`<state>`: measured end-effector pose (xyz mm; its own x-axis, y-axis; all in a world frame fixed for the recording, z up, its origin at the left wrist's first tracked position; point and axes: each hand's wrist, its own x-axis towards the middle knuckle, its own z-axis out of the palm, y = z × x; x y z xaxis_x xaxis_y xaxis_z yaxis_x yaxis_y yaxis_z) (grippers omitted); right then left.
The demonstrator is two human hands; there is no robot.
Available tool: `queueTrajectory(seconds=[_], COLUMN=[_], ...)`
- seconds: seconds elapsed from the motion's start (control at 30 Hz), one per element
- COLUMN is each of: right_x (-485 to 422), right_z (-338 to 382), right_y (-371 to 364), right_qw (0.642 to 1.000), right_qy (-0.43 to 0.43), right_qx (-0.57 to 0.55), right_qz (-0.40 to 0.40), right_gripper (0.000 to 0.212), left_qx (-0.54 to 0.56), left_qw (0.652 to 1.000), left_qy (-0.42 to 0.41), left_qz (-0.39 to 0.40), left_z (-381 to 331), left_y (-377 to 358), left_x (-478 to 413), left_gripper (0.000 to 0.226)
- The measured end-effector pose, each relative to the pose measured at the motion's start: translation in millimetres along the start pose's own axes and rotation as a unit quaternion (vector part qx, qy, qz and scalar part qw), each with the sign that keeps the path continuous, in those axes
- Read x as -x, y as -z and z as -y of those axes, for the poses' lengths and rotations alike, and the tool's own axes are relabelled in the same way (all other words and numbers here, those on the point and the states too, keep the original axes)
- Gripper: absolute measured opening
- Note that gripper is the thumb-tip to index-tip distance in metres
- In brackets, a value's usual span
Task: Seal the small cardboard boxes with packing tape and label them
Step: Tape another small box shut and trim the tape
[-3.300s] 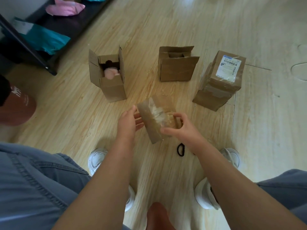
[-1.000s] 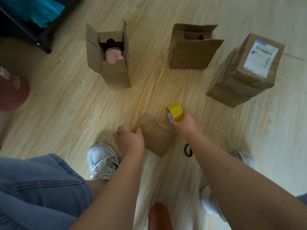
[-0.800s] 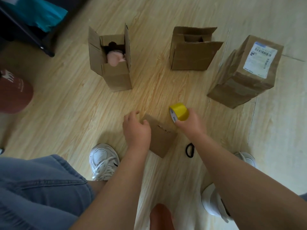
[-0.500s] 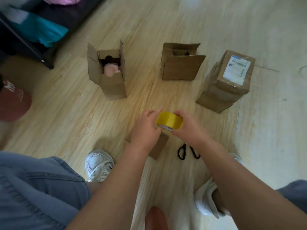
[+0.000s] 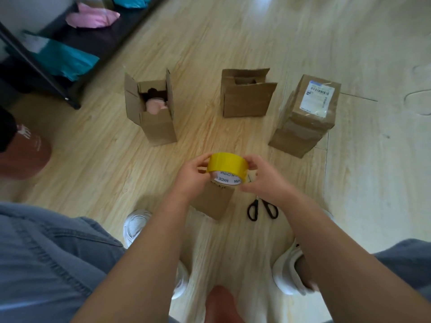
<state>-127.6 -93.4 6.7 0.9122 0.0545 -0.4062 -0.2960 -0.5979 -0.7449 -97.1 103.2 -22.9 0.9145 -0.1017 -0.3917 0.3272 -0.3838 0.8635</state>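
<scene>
We are gripping a yellow tape roll [image 5: 227, 164] between our left hand [image 5: 193, 177] and right hand [image 5: 263, 180], directly above a small cardboard box [image 5: 215, 201] standing on the floor [image 5: 105, 171]. Beyond, two open boxes [image 5: 158, 127] and a labelled box [image 5: 305, 117] are standing apart.

"MADE IN CHINA" printed on the white core of the yellow tape roll [image 5: 227, 167]; barcoded label [image 5: 317, 99] on the sealed box [image 5: 303, 122], unreadable.

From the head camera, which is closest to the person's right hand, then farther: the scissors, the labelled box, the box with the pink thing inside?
From the right hand:
1. Scissors, on the floor just beneath it.
2. Labelled box, beyond, to the right.
3. Box with the pink thing, far left, flaps open.
</scene>
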Motion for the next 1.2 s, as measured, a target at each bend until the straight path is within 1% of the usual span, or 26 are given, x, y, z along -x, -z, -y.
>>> queueTrajectory(seconds=[0.07, 0.1, 0.2, 0.27, 0.37, 0.4, 0.57, 0.77, 0.83, 0.97, 1.1, 1.2], right_x=[-2.0, -2.6, -1.3, -0.7, -0.7, -1.4, -2.4, -5.0, -5.9, -5.9, -4.1, -2.8], right_z=[-0.7, -0.3, 2.5, 2.9, 3.6, 4.2, 5.4, 0.6, 1.6, 4.7, 7.6, 9.2], right_y=[0.5, 0.2, -2.3, -3.6, -5.2, -6.7, -14.3, -22.8, -23.6, -23.1, -21.8, -21.8], right_qw=[1.000, 1.000, 0.998, 0.997, 0.996, 0.995, 0.993, 0.990, 0.989, 0.987, 0.988, 0.989], right_qy=[0.009, 0.014, 0.022, 0.023, 0.022, 0.020, 0.020, 0.019, 0.023, 0.043, 0.055, 0.065], right_qx=[-0.008, -0.009, -0.007, 0.000, 0.017, 0.022, 0.051, 0.072, 0.077, 0.091, 0.082, 0.068], right_qz=[-0.019, -0.027, -0.052, -0.069, -0.087, -0.091, -0.107, -0.120, -0.128, -0.127, -0.121, -0.113], right_gripper=[0.051, 0.046, 0.040, 0.037, 0.034, 0.034, 0.032, 0.034, 0.033, 0.034, 0.034, 0.034], left_qx=[0.017, 0.026, 0.037, 0.043, 0.088, 0.088, -0.008, -0.112, -0.119, -0.058, 0.067, 0.175], left_qw=[1.000, 1.000, 0.999, 0.997, 0.994, 0.994, 0.993, 0.979, 0.979, 0.990, 0.994, 0.980], left_qy=[0.005, 0.008, 0.016, 0.018, 0.032, 0.028, -0.041, -0.110, -0.109, -0.064, 0.013, 0.071], left_qz=[0.004, 0.002, -0.029, -0.053, -0.058, -0.062, -0.110, -0.129, -0.128, -0.111, -0.084, -0.069], left_z=[-0.5, -0.3, -4.4, -9.1, -14.4, -13.8, -11.2, -14.2, -15.7, -13.1, -9.8, -8.9], left_y=[-0.1, -0.3, -1.7, -3.6, -8.4, -10.4, -22.2, -27.3, -29.3, -28.1, -24.5, -21.6], left_x=[1.4, 1.8, 2.7, 3.4, 5.7, 6.1, 9.1, 9.6, 10.2, 9.0, 7.5, 6.9], left_gripper=[0.060, 0.059, 0.056, 0.045, 0.028, 0.024, 0.022, 0.018, 0.023, 0.040, 0.040, 0.036])
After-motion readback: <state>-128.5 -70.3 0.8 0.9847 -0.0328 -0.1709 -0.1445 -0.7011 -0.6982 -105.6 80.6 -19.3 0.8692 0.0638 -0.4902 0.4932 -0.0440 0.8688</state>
